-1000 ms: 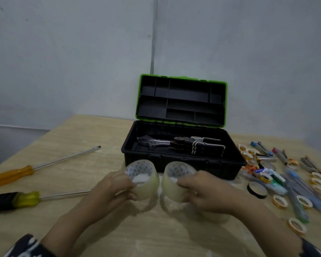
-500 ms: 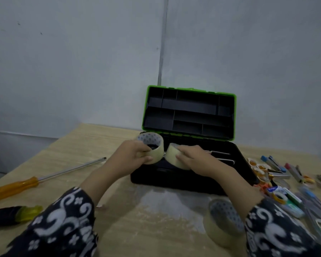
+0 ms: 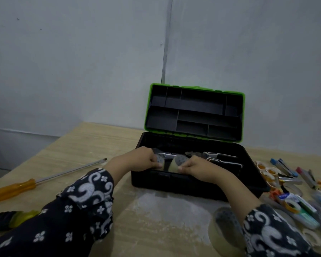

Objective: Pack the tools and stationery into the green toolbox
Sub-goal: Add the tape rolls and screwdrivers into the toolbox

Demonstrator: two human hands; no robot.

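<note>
The green toolbox [image 3: 195,188] stands open on the table, its green lid [image 3: 148,108] upright with black compartments. My left hand [image 3: 139,160] grips a clear tape roll [image 3: 159,158] just inside the box's front wall. Beside it, my right hand [image 3: 195,166] holds a second clear tape roll [image 3: 176,164], also inside the front edge. The two rolls sit side by side, nearly touching. A wrench and black-handled pliers [image 3: 220,158] lie in the box behind my hands.
A third clear tape roll [image 3: 223,230] lies on the table by my right sleeve. An orange-handled screwdriver [image 3: 13,189] and a black-and-yellow one [image 3: 11,218] lie at the left. Small tape rolls, pens and cutters [image 3: 293,193] crowd the right side.
Both hands lifted the two tape rolls from the table in front of the box, carried them over its front wall and lowered them inside.
</note>
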